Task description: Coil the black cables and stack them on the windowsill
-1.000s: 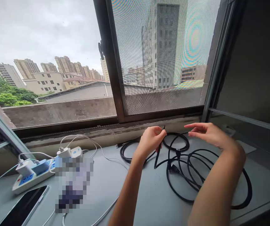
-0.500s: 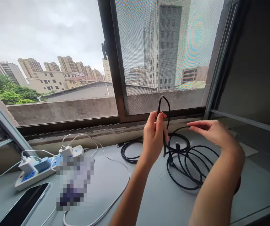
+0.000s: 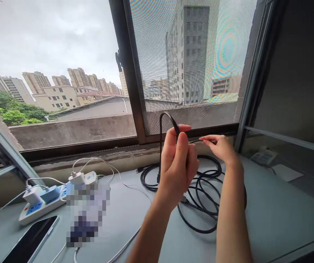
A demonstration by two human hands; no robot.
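Observation:
My left hand (image 3: 177, 160) is closed around a black cable (image 3: 161, 140) and held above the table. From the top of that fist the cable bends over in an arch and hangs down on the left, with a dark connector at its lower end. My right hand (image 3: 218, 148), farther back and to the right, pinches a stretch of black cable between thumb and fingertips. Below both hands lies a loose tangle of black cable (image 3: 200, 231), partly hidden by the left hand and right forearm. Behind the left wrist rests a smaller black coil (image 3: 145, 179).
A white power strip (image 3: 25, 218) with several plugged-in chargers stands at the left, near a phone (image 3: 31, 237) and a pixelated patch. A white cable (image 3: 131, 239) curves across the grey table (image 3: 280, 219). A window (image 3: 142, 109) rises behind.
My left hand has turned, and the cable's arch now falls to its left instead of its right. My right hand has moved left, nearer the left one. The tangle has shifted slightly.

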